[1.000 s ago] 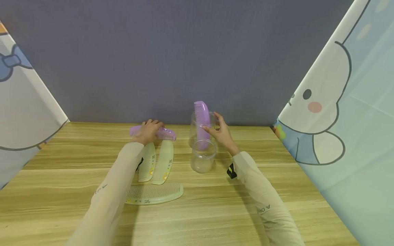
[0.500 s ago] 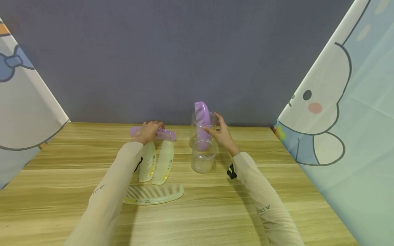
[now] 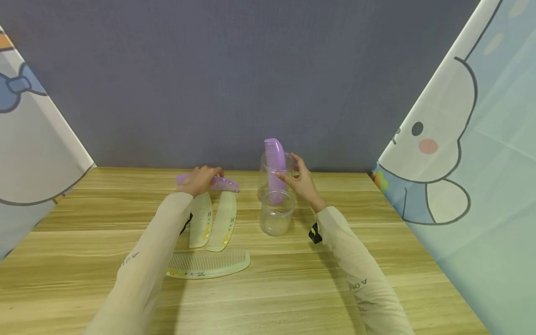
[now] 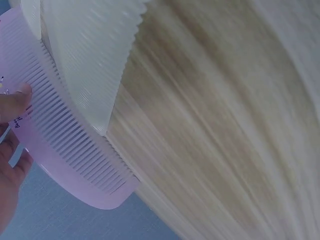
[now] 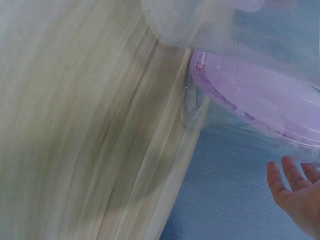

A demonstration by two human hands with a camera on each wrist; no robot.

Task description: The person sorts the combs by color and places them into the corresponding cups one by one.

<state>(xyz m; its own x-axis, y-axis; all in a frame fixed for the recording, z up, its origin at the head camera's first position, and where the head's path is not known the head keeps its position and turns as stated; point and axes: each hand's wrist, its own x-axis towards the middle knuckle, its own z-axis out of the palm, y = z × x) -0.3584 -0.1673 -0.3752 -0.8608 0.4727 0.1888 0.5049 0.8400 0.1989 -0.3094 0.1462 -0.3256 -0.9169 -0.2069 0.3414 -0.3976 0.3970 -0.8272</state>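
Note:
At the table's back left, my left hand (image 3: 201, 180) grips a purple comb (image 3: 227, 184). The left wrist view shows the thumb on this comb (image 4: 75, 145) near its spine, with fingers behind. My right hand (image 3: 304, 185) holds the rear clear plastic cup (image 3: 262, 181) at its rim, thumb in front and fingers at the far right side. Inside that cup a second purple comb (image 3: 275, 158) stands upright, its top above the rim. A second clear cup (image 3: 274, 226) stands just in front, overlapping the rear one in the head view.
Two pale green combs (image 3: 222, 223) lie side by side below the left hand, pointing toward the front. Another pale green comb (image 3: 213, 264) lies crosswise nearer the front, partly behind the left sleeve. A dark grey panel (image 3: 234, 93) borders the table's back edge.
The left hand has shifted very slightly toward the front, and the purple comb's left end is a little more covered. The right hand and cups stay in place.

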